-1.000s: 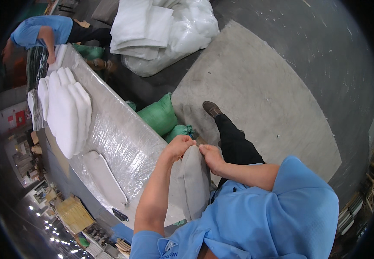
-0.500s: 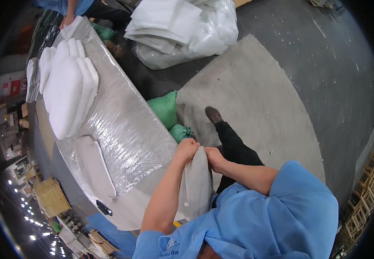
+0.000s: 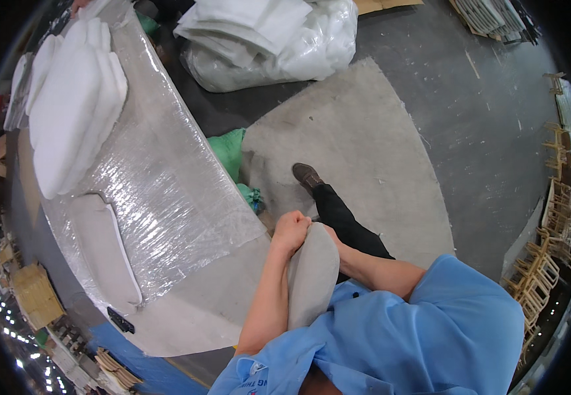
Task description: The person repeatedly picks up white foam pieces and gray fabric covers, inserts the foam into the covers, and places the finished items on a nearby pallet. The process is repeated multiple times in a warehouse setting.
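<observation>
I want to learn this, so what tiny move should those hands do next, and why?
Maybe the left hand should give the grey cushion a small, gentle tug at its far end, because that hand is curled closed there. The right hand is mostly hidden behind the cushion, so I can't judge its grip.

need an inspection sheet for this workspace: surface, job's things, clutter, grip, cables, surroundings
surface: table, partly under clear film
job's things: grey fabric piece, held in front of the body
clutter: stacked white pads, flat grey piece with white edging, small dark object, all on the table
grip: left hand closed on the fabric's top end; right hand mostly hidden behind it
cables: nothing seen
surroundings: green sack, plastic-wrapped white bundle, light wooden frames
</observation>
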`<action>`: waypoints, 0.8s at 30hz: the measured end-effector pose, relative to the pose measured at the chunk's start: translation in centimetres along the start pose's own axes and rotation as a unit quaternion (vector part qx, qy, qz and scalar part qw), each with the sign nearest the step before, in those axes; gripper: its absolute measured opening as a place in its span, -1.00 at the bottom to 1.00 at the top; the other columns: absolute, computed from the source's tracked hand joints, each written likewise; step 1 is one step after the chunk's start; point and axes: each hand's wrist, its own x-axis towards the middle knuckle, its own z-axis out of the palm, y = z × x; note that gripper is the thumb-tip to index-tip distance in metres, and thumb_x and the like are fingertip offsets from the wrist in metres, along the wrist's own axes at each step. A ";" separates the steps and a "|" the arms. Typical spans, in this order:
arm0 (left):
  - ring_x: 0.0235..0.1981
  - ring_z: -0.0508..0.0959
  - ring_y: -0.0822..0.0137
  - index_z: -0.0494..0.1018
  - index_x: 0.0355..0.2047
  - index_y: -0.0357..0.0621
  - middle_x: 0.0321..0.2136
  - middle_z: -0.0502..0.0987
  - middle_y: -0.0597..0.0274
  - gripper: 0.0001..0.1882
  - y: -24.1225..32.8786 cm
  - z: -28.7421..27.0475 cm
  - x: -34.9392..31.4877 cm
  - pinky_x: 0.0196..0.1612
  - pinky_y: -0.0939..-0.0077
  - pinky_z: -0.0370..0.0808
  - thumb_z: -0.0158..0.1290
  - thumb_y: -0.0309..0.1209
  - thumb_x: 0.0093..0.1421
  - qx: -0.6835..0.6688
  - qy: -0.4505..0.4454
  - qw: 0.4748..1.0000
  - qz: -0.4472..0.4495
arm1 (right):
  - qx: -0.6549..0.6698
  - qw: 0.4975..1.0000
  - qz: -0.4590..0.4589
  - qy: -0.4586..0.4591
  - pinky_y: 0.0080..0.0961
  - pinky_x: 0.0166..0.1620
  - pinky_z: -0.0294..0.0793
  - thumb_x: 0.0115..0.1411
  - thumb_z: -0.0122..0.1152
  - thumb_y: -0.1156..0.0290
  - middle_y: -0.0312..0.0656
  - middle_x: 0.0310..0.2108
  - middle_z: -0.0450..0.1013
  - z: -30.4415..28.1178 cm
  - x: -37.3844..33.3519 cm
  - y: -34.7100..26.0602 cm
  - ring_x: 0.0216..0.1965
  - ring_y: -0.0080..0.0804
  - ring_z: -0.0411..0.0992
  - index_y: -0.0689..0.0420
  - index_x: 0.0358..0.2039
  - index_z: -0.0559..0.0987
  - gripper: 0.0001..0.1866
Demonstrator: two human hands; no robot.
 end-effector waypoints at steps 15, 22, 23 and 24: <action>-0.17 0.66 -0.08 0.56 -0.19 -0.27 -0.25 0.65 -0.13 -0.82 2.8 -3.6 -2.1 -0.06 0.11 0.56 0.05 -0.41 0.32 0.163 0.087 0.976 0.112 | -0.053 0.991 0.057 -0.111 -0.25 -0.34 0.60 0.29 0.04 0.36 -0.23 -0.47 0.55 -1.4 4.5 1.9 -0.51 -0.28 0.54 0.04 -0.44 0.61 -0.79; -0.21 0.63 0.30 0.49 0.10 -0.22 -0.24 0.63 0.11 -0.72 4.7 -2.8 -2.3 -0.06 0.41 0.57 -0.11 -0.50 0.47 -0.158 0.133 0.968 0.140 | -0.020 0.983 0.143 -0.110 -0.20 -0.27 0.59 0.25 0.11 0.27 -0.15 -0.47 0.56 1.6 3.7 1.0 -0.46 -0.20 0.55 0.07 -0.43 0.63 -0.78; -0.21 0.62 0.39 0.48 0.12 -0.25 -0.23 0.62 0.17 -0.71 4.6 -3.0 -2.0 -0.06 0.47 0.57 -0.13 -0.50 0.48 -0.172 0.151 0.964 0.136 | -0.020 0.981 0.158 -0.110 -0.20 -0.28 0.58 0.24 0.15 0.26 -0.15 -0.47 0.57 1.9 4.0 1.4 -0.46 -0.20 0.55 0.07 -0.43 0.63 -0.79; -0.21 0.62 0.37 0.47 0.11 -0.25 -0.22 0.62 0.15 -0.72 4.5 -3.1 -1.7 -0.05 0.45 0.58 -0.11 -0.49 0.48 -0.189 0.161 0.958 0.142 | -0.069 0.981 0.131 -0.125 -0.21 -0.29 0.58 0.23 0.17 0.29 -0.15 -0.46 0.58 2.1 4.3 1.5 -0.46 -0.21 0.56 0.07 -0.43 0.64 -0.82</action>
